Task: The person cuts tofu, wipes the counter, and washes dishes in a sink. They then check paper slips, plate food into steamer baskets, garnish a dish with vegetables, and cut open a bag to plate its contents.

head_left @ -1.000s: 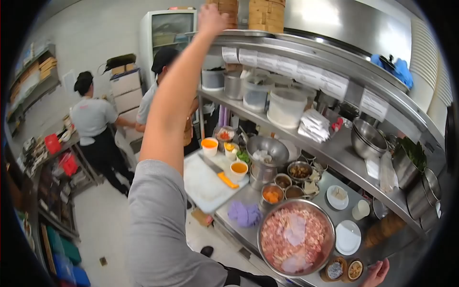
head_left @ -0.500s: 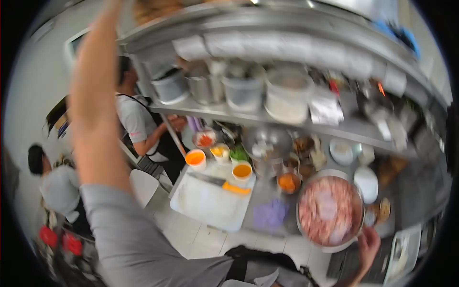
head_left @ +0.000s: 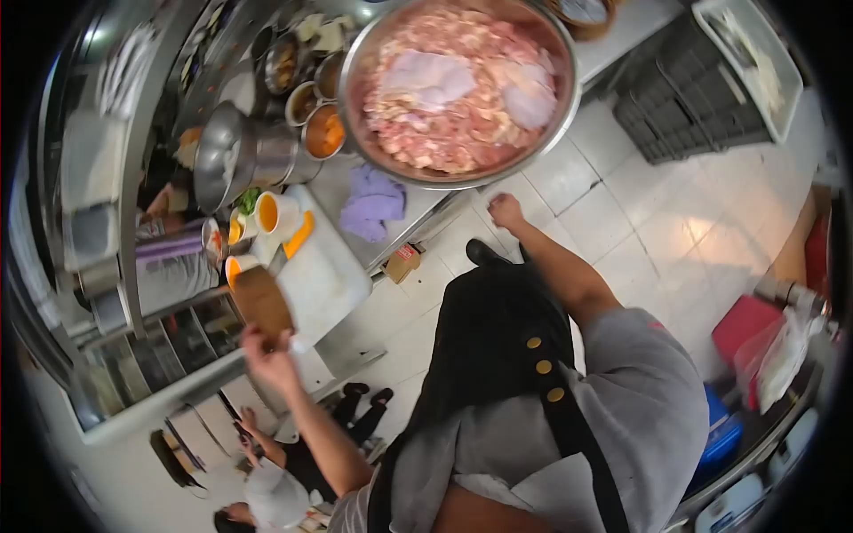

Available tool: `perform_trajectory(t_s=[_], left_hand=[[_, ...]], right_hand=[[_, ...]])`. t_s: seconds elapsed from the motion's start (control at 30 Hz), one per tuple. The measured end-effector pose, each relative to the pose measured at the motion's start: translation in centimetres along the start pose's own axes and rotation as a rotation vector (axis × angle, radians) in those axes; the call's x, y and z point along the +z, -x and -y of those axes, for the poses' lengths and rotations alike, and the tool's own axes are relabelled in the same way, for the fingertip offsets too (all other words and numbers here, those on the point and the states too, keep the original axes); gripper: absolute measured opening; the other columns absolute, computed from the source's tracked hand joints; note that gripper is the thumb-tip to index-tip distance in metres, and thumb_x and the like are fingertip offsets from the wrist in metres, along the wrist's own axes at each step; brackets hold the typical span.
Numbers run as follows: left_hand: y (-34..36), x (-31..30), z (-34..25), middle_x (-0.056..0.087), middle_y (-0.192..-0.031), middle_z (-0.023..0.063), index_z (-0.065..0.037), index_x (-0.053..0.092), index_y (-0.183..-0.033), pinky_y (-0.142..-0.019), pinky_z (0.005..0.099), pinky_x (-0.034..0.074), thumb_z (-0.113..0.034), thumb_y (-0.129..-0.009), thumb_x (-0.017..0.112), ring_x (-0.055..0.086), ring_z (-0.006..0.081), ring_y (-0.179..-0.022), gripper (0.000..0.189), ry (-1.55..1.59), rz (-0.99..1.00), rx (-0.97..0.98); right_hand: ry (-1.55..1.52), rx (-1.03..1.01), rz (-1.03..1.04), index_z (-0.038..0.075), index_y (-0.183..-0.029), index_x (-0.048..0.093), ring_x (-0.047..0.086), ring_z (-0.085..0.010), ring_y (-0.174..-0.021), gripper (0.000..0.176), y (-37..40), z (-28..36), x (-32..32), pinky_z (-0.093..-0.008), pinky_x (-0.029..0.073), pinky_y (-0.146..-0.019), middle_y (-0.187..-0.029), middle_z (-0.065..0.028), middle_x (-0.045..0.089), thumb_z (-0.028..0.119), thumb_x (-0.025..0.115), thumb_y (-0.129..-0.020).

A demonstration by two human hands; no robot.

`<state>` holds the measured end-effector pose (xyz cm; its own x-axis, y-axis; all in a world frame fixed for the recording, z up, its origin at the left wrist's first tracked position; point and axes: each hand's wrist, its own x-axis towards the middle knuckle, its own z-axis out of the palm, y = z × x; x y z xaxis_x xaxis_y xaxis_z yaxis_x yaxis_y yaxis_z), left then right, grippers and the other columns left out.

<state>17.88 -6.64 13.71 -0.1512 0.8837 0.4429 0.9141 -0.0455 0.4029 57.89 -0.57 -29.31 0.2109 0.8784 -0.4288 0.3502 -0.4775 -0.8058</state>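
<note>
My left hand (head_left: 272, 357) grips a brown, rounded object that looks like a jar or tub (head_left: 263, 300), above the near-left end of the white cutting board (head_left: 336, 282). A white cup of orange liquid (head_left: 238, 266) is partly hidden behind it. On the board lies a knife with an orange handle (head_left: 299, 234), its blade mostly covered. My right hand (head_left: 505, 211) hangs over the floor with curled fingers and nothing visible in them. Just beyond it is a large metal bowl (head_left: 569, 107) heaped with raw pink meat (head_left: 471, 133).
A purple cloth (head_left: 373, 202) lies on the counter between board and bowl. Metal pots (head_left: 283, 153) and small bowls (head_left: 324, 131) crowd the back. A black crate (head_left: 680, 98) with a white tray stands right. Another person (head_left: 275, 484) is at lower left.
My left arm, raised high before, is now lowered with the brown object in hand. My right hand has moved away from the bowl's rim. The view has turned and tilted down.
</note>
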Motion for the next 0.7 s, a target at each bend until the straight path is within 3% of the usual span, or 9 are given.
perform_trajectory(t_s=[0.07,0.17,0.23,0.37,0.4,0.43,0.5,0.57,0.7], left_hand=[[2.8,7.8,4.6,0.054,-0.112,0.0137,-0.003,0.046,-0.079,-0.085,0.0378,0.042,0.005,-0.053,0.077,0.049,0.0312,-0.105,0.041,-0.143,0.063,0.025],[4.6,11.6,5.1,0.048,-0.117,0.0169,-0.003,0.046,-0.084,-0.086,0.0400,0.041,0.003,-0.057,0.076,0.047,0.0335,-0.107,0.041,-0.217,0.144,0.005],[6.1,11.5,2.8,0.045,-0.120,0.0183,-0.002,0.046,-0.087,-0.086,0.0413,0.041,0.002,-0.060,0.075,0.045,0.0341,-0.108,0.040,-0.249,0.115,-0.034],[16.8,8.2,2.5,0.041,-0.121,0.0187,-0.001,0.047,-0.102,-0.072,0.0401,0.049,0.003,-0.068,0.069,0.047,0.0320,-0.104,0.040,-0.100,-0.078,-0.272],[20.7,8.0,1.6,0.040,-0.122,0.0188,-0.002,0.046,-0.105,-0.065,0.0353,0.050,0.003,-0.070,0.067,0.049,0.0310,-0.101,0.041,0.013,0.074,-0.463],[27.2,9.5,3.9,0.038,-0.127,0.0201,-0.003,0.045,-0.113,-0.076,0.0413,0.050,-0.009,-0.075,0.068,0.051,0.0357,-0.101,0.045,0.024,0.272,-0.698],[38.9,12.8,3.5,0.033,-0.134,0.0240,-0.005,0.038,-0.128,-0.090,0.0476,0.044,-0.033,-0.080,0.065,0.048,0.0433,-0.109,0.063,-0.284,0.599,-0.666],[45.5,14.4,1.7,0.026,-0.139,0.0280,-0.005,0.025,-0.138,-0.099,0.0502,0.035,-0.055,-0.079,0.057,0.040,0.0479,-0.119,0.083,-0.116,0.926,-1.226],[45.6,16.6,7.3,0.028,-0.137,0.0305,0.000,0.013,-0.140,-0.100,0.0482,0.035,-0.053,-0.077,0.059,0.038,0.0447,-0.122,0.095,0.242,0.933,-1.476]], right_hand=[[-0.032,-0.100,-0.219,0.000,-0.074,0.064,0.060,-0.0395,-0.080,0.023,-1.4,3.6,1.0,-0.0443,0.049,-0.075,-0.082,-0.0215,0.063,0.021,0.054,-0.075],[-0.024,-0.164,-0.291,0.004,-0.081,0.063,0.062,-0.0378,-0.078,0.021,-4.6,3.9,5.4,-0.0459,0.049,-0.073,-0.080,-0.0177,0.065,0.022,0.054,-0.077],[0.257,-0.632,-0.802,0.008,-0.088,0.062,0.061,-0.0340,-0.068,0.019,-9.9,1.3,11.5,-0.0449,0.050,-0.062,-0.074,-0.0114,0.065,0.023,0.055,-0.079],[0.271,-0.649,-0.385,0.008,-0.085,0.060,0.058,-0.0309,-0.065,0.016,-10.3,2.0,10.1,-0.0422,0.049,-0.059,-0.071,-0.0096,0.062,0.022,0.054,-0.080],[0.313,-0.675,-0.329,0.008,-0.084,0.059,0.058,-0.0302,-0.064,0.015,-10.7,1.6,9.6,-0.0415,0.048,-0.058,-0.070,-0.0091,0.061,0.022,0.054,-0.080],[0.355,-0.714,-0.284,0.009,-0.084,0.058,0.057,-0.0294,-0.063,0.015,-11.5,1.7,9.6,-0.0409,0.048,-0.057,-0.070,-0.0086,0.060,0.022,0.054,-0.081],[0.454,-0.786,-0.218,0.009,-0.083,0.057,0.055,-0.0279,-0.061,0.014,-13.5,2.3,9.6,-0.0395,0.047,-0.056,-0.068,-0.0077,0.059,0.022,0.054,-0.081],[0.550,-0.835,-0.158,0.009,-0.081,0.056,0.054,-0.0263,-0.059,0.013,-14.9,2.9,8.7,-0.0382,0.046,-0.054,-0.067,-0.0068,0.057,0.022,0.053,-0.082],[0.703,-0.849,-0.049,0.010,-0.079,0.053,0.051,-0.0232,-0.056,0.013,-16.2,3.6,6.6,-0.0355,0.044,-0.050,-0.065,-0.0049,0.054,0.022,0.053,-0.083]])
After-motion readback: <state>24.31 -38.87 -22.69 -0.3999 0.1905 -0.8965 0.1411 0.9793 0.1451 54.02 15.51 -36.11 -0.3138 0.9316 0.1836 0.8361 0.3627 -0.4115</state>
